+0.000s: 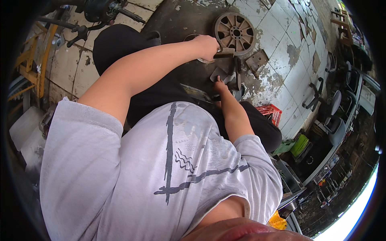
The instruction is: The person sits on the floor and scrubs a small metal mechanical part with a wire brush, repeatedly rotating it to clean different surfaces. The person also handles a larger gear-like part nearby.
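My left hand [207, 48] is closed in a fist near the middle of the view. A brown block-shaped tool [225, 53] sticks out beside its knuckles; its exact kind is unclear. Closer to me, my right hand [220, 86] pinches a flat grey metal plate [217, 74], with the thumb on its face. Just right of that plate is a dark bar-shaped metal piece [238, 74]. A large spoked gear wheel [228, 41] with a toothed rim lies on the floor past my left hand. A rusty square plate [257, 61] with a hole lies to its right.
Worn white tiles [281, 44] surround a dark floor patch. A red crate [270, 113] and a green crate [284, 147] stand at the right, near grey chairs [334, 120]. At the far left are a yellow frame [42, 60] and greasy machine parts [96, 12].
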A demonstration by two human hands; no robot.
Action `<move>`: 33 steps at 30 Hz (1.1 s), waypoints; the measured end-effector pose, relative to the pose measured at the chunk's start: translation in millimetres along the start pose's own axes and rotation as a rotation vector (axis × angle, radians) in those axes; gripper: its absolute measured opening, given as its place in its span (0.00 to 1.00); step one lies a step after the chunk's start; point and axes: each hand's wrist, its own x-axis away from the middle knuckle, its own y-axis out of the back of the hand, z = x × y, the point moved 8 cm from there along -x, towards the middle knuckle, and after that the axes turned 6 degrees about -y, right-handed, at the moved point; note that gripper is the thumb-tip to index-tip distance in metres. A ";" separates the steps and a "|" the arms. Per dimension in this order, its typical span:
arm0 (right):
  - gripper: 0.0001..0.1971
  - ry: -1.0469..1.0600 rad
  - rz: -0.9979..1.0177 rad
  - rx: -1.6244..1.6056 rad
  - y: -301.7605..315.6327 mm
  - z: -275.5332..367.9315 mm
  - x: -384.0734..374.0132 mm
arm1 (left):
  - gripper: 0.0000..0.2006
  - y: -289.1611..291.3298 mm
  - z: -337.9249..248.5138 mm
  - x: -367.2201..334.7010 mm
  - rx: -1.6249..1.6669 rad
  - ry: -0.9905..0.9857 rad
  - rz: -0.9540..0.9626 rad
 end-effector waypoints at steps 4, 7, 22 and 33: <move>0.22 -0.059 -0.110 -0.085 25.3 11.6 36.8 | 0.15 -2.5 -1.3 3.1 -0.006 0.038 0.073; 0.21 -0.070 -0.137 -0.264 55.8 -2.5 34.4 | 0.16 1.6 -5.4 6.0 0.004 0.046 0.098; 0.14 0.194 -0.814 -0.555 407.9 -31.6 326.1 | 0.15 9.0 -8.4 5.0 -0.065 0.056 0.141; 0.22 0.359 -0.644 -0.127 404.5 17.2 224.0 | 0.12 19.6 -5.8 -2.2 -0.050 0.135 0.080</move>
